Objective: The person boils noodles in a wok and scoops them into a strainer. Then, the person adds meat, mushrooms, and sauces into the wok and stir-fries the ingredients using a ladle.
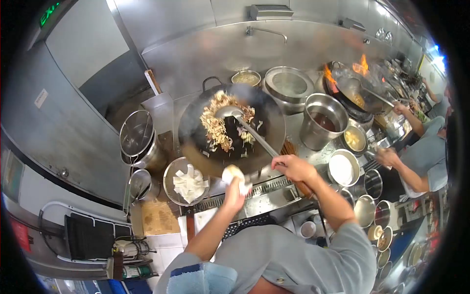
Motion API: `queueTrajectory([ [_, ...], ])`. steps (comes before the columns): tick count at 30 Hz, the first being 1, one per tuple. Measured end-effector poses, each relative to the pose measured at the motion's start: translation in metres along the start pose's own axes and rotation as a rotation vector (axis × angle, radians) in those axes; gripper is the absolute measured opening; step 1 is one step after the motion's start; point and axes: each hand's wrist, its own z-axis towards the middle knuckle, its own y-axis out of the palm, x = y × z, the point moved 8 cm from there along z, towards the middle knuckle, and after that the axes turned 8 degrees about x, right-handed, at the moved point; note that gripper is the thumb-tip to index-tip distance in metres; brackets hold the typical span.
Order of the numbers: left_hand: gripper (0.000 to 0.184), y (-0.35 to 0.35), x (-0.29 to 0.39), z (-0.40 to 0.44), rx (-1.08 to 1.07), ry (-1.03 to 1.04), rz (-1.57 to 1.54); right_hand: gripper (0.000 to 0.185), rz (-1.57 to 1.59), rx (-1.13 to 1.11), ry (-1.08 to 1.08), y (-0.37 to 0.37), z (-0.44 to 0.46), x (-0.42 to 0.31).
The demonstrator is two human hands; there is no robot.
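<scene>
My right hand (296, 169) is closed round the long handle of a metal wok ladle (259, 139). The ladle's bowl rests among browned, sliced food (214, 122) in a large dark wok (196, 159). Paler chopped pieces lie near the wok's middle, by the ladle. At the wok's near rim, my left hand (234, 197) grips a bunched white and yellowish cloth (232, 173). Just left of that hand sits a round strainer (169, 182) holding white flat pieces (190, 185), its wooden handle pointing toward me.
Flames (362, 66) rise round a second wok (374, 102) at right, where a co-worker's arms (413, 171) reach in. A steel pot of dark liquid (318, 139) stands between the woks. Several metal bowls line the right side. At left are a wire-handled pot (152, 154) and a cleaver-like blade (155, 101).
</scene>
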Motion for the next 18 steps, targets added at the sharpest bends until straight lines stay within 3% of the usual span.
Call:
queueTrajectory([
  [1,0.032,-0.006,-0.012,-0.026,0.053,-0.096,0.001,0.014,0.095,0.020,0.092,-0.005,-0.010,-0.001],
  [3,0.034,-0.002,0.010,-0.065,-0.020,-0.064,-0.052,0.013,0.231,0.045,0.275,-0.006,-0.033,-0.022],
  [4,0.033,-0.002,0.027,-0.067,-0.067,-0.027,-0.090,0.013,0.271,0.056,0.370,0.001,-0.047,-0.027],
  [6,0.029,-0.002,0.067,-0.034,0.045,-0.061,-0.152,0.012,0.532,0.129,0.489,0.033,-0.071,-0.006],
  [10,0.019,0.000,0.080,0.028,-0.018,-0.087,-0.160,0.012,0.696,0.231,0.476,0.096,-0.092,0.052],
  [11,0.020,0.013,0.084,0.028,-0.147,-0.091,-0.194,0.011,0.731,0.277,0.427,0.091,-0.075,0.051],
  [12,0.022,0.011,0.080,0.020,-0.068,-0.070,-0.202,0.011,0.787,0.316,0.450,0.077,-0.060,0.051],
  [16,0.030,-0.019,0.059,-0.039,-0.166,-0.050,-0.051,0.010,0.801,0.280,0.409,0.078,0.013,0.053],
  [17,0.031,-0.027,0.043,-0.048,-0.270,-0.110,0.017,0.010,0.801,0.231,0.409,0.081,0.025,0.049],
  [18,0.032,-0.040,0.026,-0.056,-0.229,-0.169,0.075,0.010,0.811,0.188,0.413,0.085,0.033,0.046],
])
